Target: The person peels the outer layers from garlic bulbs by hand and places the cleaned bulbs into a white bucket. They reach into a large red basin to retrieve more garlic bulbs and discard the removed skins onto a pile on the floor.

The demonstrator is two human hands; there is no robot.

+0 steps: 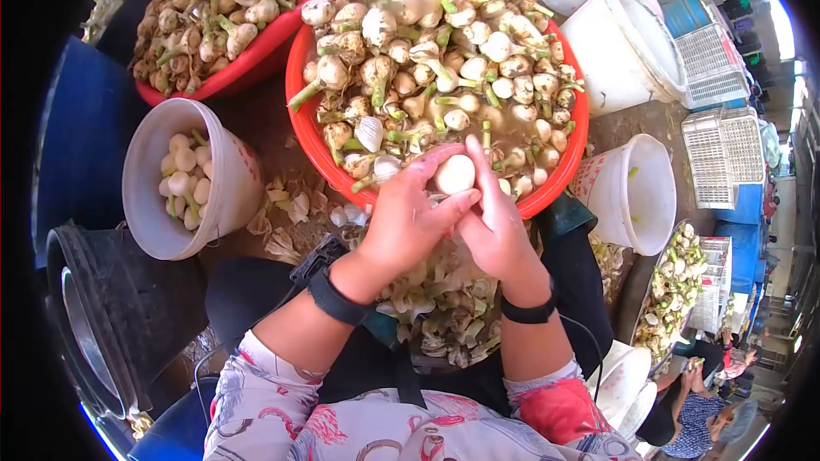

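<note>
A smooth, pale peeled bulb (455, 175) sits between my two hands, over the near edge of a red basin (301, 132). The fingers of my left hand (416, 209) curve round its left and lower side. My right hand (497, 226) presses against its right side, with fingers pointing away from me. Muddy water and many unpeeled bulbs with green stems (376, 72) fill the basin. Peeled bulbs (184, 166) lie in a white bucket (231, 179) at the left. Below my hands is a heap of peeled skins (453, 307).
Another red basin (248, 60) of bulbs stands at the upper left. White buckets (611, 43) and a smaller one (602, 192) are at the right, near stacked crates (722, 154). A black container (128, 290) stands lower left. Another person (696, 418) sits at the lower right.
</note>
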